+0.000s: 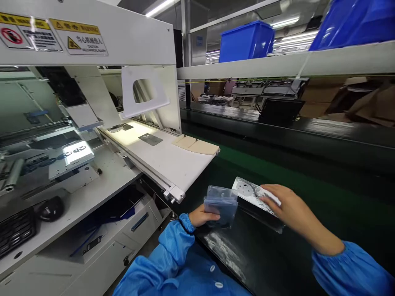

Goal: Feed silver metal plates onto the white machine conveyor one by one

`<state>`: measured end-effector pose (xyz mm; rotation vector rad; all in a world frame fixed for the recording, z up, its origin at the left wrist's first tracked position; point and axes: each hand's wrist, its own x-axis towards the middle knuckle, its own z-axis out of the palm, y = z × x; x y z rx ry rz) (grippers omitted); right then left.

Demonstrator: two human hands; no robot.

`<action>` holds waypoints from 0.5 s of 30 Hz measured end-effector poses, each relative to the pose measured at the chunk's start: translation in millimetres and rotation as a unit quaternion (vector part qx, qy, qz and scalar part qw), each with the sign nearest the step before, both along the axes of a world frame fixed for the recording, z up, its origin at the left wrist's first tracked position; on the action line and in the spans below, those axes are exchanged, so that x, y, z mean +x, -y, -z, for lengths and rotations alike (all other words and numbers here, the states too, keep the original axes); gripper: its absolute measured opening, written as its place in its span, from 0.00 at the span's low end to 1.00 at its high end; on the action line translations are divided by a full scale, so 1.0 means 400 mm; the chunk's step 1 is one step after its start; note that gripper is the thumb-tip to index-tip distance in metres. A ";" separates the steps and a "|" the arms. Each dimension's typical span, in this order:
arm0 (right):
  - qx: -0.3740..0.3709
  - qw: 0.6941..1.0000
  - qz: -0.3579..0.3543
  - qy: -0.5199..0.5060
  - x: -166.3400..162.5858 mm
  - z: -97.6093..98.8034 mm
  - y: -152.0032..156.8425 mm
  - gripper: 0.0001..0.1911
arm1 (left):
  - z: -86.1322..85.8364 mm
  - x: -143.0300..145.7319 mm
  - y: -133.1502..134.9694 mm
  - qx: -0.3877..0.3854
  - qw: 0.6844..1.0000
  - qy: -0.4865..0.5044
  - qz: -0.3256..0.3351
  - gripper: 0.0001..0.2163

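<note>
My left hand (pixel 202 216) is closed on a stack of clear bluish plastic bags (pixel 221 201), held upright near the dark belt's edge. My right hand (pixel 288 207) rests with fingers on a flat white and silver plate with round holes (pixel 249 191), which lies on a dark tray (pixel 265 220). Both arms wear blue sleeves. On the machine's white outfeed conveyor (pixel 173 162) lies a small grey metal plate (pixel 150 139), with a beige pad (pixel 195 144) at the far end.
A white machine (pixel 86 37) with yellow warning labels stands at left. A keyboard (pixel 15 230) and a mouse (pixel 51 207) sit on its lower shelf. A green and black conveyor belt (pixel 277 164) runs across. Blue bins (pixel 245 41) stand on the upper shelf.
</note>
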<state>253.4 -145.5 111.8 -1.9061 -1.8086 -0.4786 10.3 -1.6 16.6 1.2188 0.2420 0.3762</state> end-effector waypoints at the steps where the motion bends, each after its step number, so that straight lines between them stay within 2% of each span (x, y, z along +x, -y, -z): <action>1: -0.017 0.999 0.009 0.032 0.023 0.037 0.018 0.26 | 0.001 -0.008 0.003 -0.007 1.000 0.007 -0.003 0.29; 4: -0.034 0.993 0.037 0.102 0.061 0.136 0.058 0.26 | 0.007 -0.025 0.008 -0.004 1.000 0.009 -0.007 0.29; 6: -0.036 0.989 0.034 0.136 0.063 0.171 0.072 0.24 | 0.012 -0.030 0.006 0.015 1.000 -0.004 -0.012 0.31; 8: -0.026 0.983 0.010 0.180 0.056 0.175 0.080 0.21 | 0.015 -0.034 0.001 0.049 0.999 -0.019 0.000 0.32; 11: 0.009 0.966 -0.029 0.259 0.040 0.155 0.088 0.21 | 0.009 -0.040 -0.003 0.108 0.993 -0.016 0.041 0.33; 15: 0.065 0.957 -0.063 0.277 0.036 0.155 0.097 0.24 | 0.000 -0.043 0.000 0.157 0.984 -0.005 0.088 0.35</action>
